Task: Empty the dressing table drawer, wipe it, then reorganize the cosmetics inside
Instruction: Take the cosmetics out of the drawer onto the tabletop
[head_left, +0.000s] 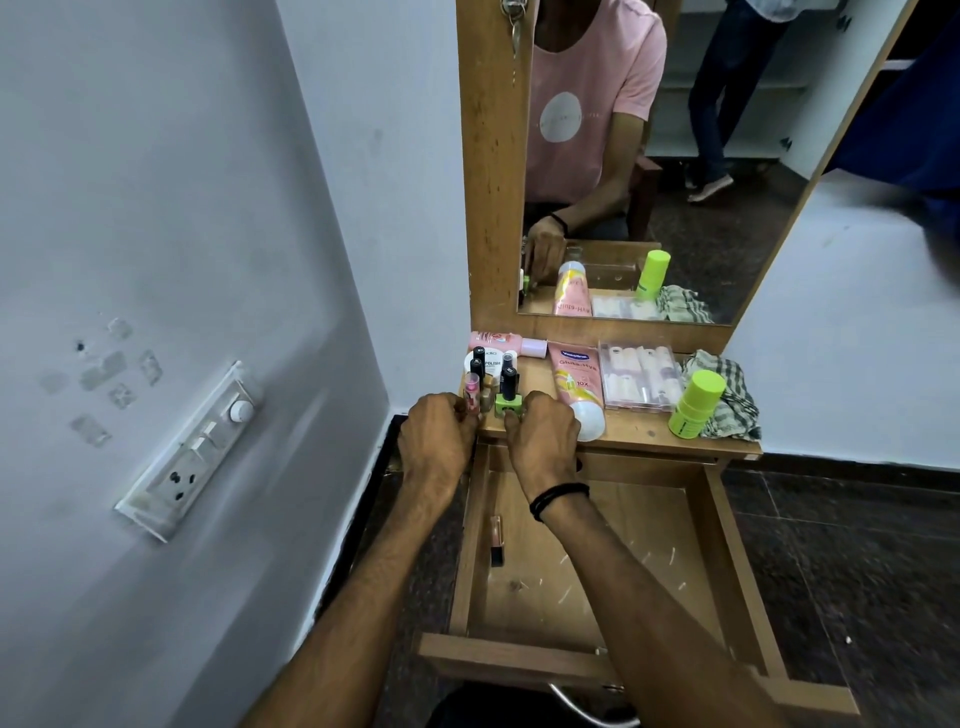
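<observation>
I have both hands at the front left corner of the surface (639, 434), in among a cluster of small nail polish bottles. My right hand (543, 441) pinches the green bottle (505, 405), with the thumb at its base and the fingers curled against its right side. My left hand (439, 441) is curled up against the small pink bottle (471, 391). Its fingertips are hidden behind the knuckles, so I cannot tell whether it actually grips it. A white jar (489, 364) stands just behind the cluster.

To the right on the surface lie a pink tube (574, 382) and a clear box (641, 379), then a green-capped bottle (696, 405) leaning on a checked cloth (740, 397). A pink bottle (506, 342) lies along the back, under the mirror (727, 156).

The drawer (730, 551) is pulled out beneath my forearms. One slim tube (496, 540) lies inside it, near the left wall.
</observation>
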